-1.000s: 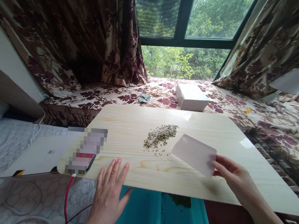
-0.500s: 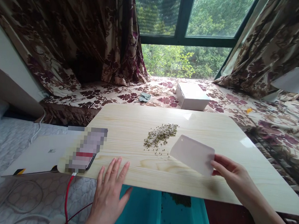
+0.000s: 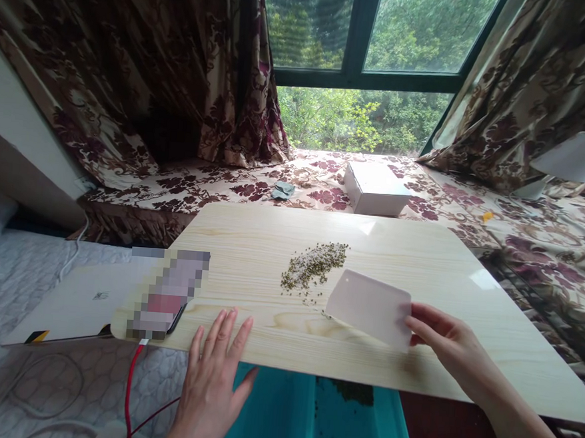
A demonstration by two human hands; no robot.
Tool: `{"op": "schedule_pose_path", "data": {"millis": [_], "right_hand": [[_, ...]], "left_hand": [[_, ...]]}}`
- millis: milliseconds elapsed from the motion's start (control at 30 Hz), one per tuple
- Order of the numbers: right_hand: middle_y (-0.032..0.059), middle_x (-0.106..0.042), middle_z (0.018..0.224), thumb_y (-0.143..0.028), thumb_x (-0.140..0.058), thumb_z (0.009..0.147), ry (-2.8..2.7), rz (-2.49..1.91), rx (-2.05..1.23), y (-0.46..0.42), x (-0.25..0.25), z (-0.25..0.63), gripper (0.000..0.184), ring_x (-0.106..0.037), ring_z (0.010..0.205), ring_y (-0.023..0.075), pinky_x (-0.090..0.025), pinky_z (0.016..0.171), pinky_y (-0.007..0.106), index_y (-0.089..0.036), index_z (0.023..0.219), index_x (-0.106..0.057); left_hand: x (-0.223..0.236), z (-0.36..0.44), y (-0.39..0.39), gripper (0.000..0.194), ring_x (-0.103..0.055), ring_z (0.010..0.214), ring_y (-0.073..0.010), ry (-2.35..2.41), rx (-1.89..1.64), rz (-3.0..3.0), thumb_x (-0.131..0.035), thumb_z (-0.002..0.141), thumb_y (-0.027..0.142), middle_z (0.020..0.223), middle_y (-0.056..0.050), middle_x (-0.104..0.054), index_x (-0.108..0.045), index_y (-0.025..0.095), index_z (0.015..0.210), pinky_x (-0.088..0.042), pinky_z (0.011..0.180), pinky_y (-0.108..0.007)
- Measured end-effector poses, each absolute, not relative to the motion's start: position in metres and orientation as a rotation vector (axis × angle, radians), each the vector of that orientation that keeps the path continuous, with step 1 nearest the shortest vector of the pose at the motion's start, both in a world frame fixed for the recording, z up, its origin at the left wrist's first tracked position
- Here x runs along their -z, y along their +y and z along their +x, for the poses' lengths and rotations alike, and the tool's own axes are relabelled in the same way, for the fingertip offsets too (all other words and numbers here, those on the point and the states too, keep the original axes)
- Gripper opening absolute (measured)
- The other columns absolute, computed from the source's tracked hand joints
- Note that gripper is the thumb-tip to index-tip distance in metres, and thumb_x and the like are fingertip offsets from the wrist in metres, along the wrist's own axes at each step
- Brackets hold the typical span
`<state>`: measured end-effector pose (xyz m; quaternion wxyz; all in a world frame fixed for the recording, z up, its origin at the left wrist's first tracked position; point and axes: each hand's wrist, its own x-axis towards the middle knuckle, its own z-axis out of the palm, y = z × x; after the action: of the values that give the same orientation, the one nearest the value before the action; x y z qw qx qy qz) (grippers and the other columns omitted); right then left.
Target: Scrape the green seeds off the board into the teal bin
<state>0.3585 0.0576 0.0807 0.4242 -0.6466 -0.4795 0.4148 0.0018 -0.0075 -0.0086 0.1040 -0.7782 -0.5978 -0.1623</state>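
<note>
White sheet [image 3: 369, 309]: shifted left, beside the grains [image 3: 314, 266]
Right hand [image 3: 439, 333]: fingers pinch sheet's edge
Left hand [image 3: 215, 374]: fingers spread on tabletop [image 3: 245, 249]

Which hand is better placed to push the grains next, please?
Probably the right hand: it holds the pale sheet near the grains; the left hand, at the table's edge, holds nothing.

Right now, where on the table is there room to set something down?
The table is bare between the phone and the seed pile, beyond the left hand, and again from the pale sheet to the far right corner. It's crowded where the right hand holds the sheet near the pile.
</note>
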Motion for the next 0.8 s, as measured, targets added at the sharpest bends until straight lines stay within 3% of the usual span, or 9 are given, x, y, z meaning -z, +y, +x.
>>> {"op": "schedule_pose_path", "data": {"millis": [267,800], "right_hand": [[0.0067,-0.075,0.076,-0.051,-0.084,0.046,-1.079,-1.618,-1.051,0.049,-0.078,0.372,0.042,-0.059,0.054,0.0164,-0.055,0.049,0.029,-0.021,0.075,-0.079],[0.0077,-0.075,0.080,-0.054,-0.080,0.053,-1.190,-1.630,-1.037,0.046,-0.079,0.367,0.043,-0.060,0.058,0.0185,-0.056,0.051,0.031,-0.019,0.079,-0.079]], "left_hand": [[0.009,0.002,-0.008,0.065,-0.027,0.139,-0.0303,-1.760,0.467,-2.295,-0.050,0.088,0.021,0.151,-0.013,-0.032,-0.026,0.022,0.148,-0.021,0.111,-0.054],[0.009,0.001,-0.007,0.068,-0.028,0.139,-0.0305,-1.776,0.474,-2.302,-0.053,0.087,0.022,0.152,-0.012,-0.032,-0.025,0.023,0.148,-0.019,0.112,-0.054]]}}
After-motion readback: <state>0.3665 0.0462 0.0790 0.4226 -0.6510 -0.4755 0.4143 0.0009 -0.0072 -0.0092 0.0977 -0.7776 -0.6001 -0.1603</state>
